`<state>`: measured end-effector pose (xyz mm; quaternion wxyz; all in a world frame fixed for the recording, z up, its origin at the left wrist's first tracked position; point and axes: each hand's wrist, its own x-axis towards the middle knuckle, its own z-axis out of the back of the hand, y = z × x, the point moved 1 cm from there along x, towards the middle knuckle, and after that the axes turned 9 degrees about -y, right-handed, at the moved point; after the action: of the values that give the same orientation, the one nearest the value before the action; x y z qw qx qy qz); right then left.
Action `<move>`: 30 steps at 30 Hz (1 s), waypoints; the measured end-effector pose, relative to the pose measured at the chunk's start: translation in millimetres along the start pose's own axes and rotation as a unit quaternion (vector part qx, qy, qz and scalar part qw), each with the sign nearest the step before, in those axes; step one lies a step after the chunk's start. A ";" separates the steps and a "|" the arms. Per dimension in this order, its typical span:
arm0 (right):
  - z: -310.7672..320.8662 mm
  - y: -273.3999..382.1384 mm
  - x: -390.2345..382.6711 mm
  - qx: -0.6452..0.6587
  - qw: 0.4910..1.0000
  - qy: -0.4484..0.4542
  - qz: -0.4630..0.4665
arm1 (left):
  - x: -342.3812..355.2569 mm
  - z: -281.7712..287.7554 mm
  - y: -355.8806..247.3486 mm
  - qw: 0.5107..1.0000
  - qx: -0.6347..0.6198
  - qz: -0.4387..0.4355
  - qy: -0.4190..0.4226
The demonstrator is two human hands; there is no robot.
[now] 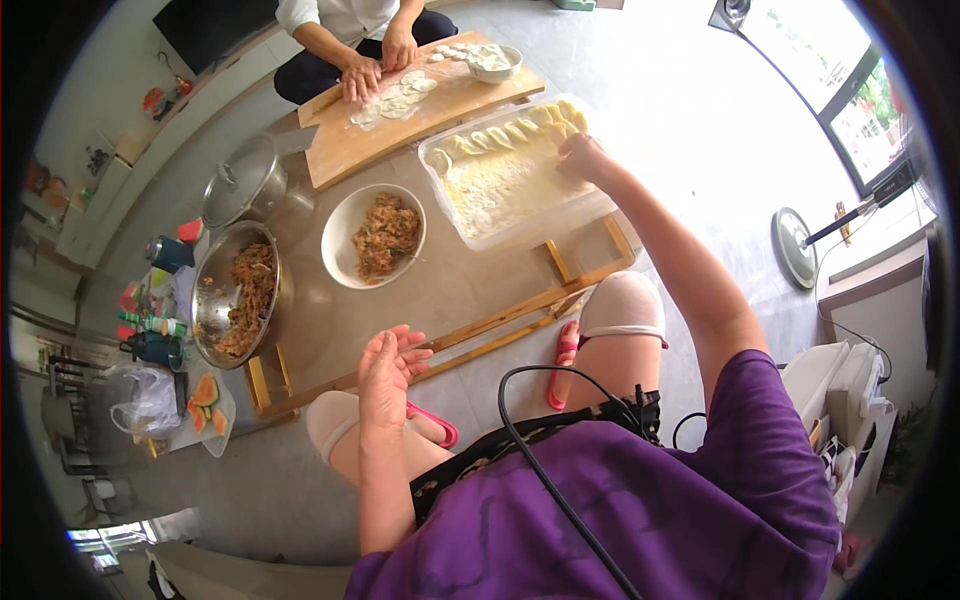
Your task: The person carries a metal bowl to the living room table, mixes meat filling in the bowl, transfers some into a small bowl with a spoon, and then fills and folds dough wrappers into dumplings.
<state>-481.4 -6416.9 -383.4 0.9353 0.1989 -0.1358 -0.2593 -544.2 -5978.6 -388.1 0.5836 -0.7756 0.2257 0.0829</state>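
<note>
My right hand (585, 162) reaches over the right side of a clear plastic tray (515, 232), its fingers curled closed. Whether it pinches a dumpling there is hidden. A row of pale dumplings (505, 133) lies along the tray's far side, and flour covers its bottom. My left hand (388, 375) hangs above the near edge of the low table, holding nothing, palm turned up and fingers apart. Beyond it stands a white bowl (334, 252) with minced filling (386, 238) and what looks like a thin utensil at its rim.
Across the table, a co-worker's hands (375, 68) work at a wooden board (340, 160) with round dough wrappers (393, 99) and a white bowl (497, 66). At left are a steel bowl of filling (270, 325), a lidded pot (243, 185) and watermelon slices (206, 395). A black cable (535, 440) crosses my lap.
</note>
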 end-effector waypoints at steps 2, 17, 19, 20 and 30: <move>-2.2 0.5 2.3 0.032 0.998 0.036 -0.041 | -2.0 2.2 -1.1 1.000 -0.004 -0.001 -0.003; 18.6 46.0 -34.9 0.088 0.960 -0.242 0.110 | -4.2 15.3 -0.3 0.997 -0.071 -0.011 -0.005; 26.4 56.8 -36.1 0.097 0.953 -0.261 0.122 | 0.3 11.0 1.0 0.996 -0.080 -0.010 0.025; 27.3 60.7 -36.4 0.109 0.944 -0.281 0.132 | 1.1 8.2 0.4 0.996 -0.083 -0.008 0.022; 5.6 186.4 -148.8 0.339 0.906 0.140 0.213 | 14.5 -37.6 -13.2 0.960 -0.248 0.041 0.124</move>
<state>-526.3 -6191.8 -318.5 0.8538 0.5045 -0.1228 0.0384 -530.5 -6014.9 -370.9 0.3370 -0.8900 0.3003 0.0638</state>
